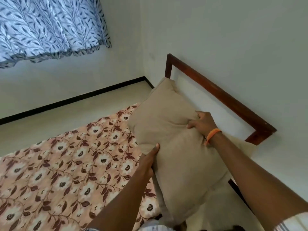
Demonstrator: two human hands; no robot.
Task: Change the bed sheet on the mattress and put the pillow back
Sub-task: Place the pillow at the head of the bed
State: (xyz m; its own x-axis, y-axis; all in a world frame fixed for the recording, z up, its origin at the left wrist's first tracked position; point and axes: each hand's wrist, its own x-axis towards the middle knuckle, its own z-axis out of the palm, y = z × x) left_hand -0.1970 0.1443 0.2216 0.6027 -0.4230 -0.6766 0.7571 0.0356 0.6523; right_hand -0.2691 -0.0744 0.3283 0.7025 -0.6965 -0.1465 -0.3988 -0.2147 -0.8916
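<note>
A beige pillow [168,130] lies at the head of the bed, its far end against the wooden headboard [216,95]. My left hand [149,161] holds the pillow's left edge, thumb on top and fingers hidden underneath. My right hand [202,122], with an orange band on the wrist, grips a bunch of the pillow's fabric at its right side. A peach sheet with a brown and white flower pattern [66,172] covers the mattress to the left of the pillow.
White walls meet in a corner behind the headboard. A pale floor [70,112] with a black skirting line runs along the far side of the bed. A blue leaf-patterned curtain [46,25] hangs at the upper left.
</note>
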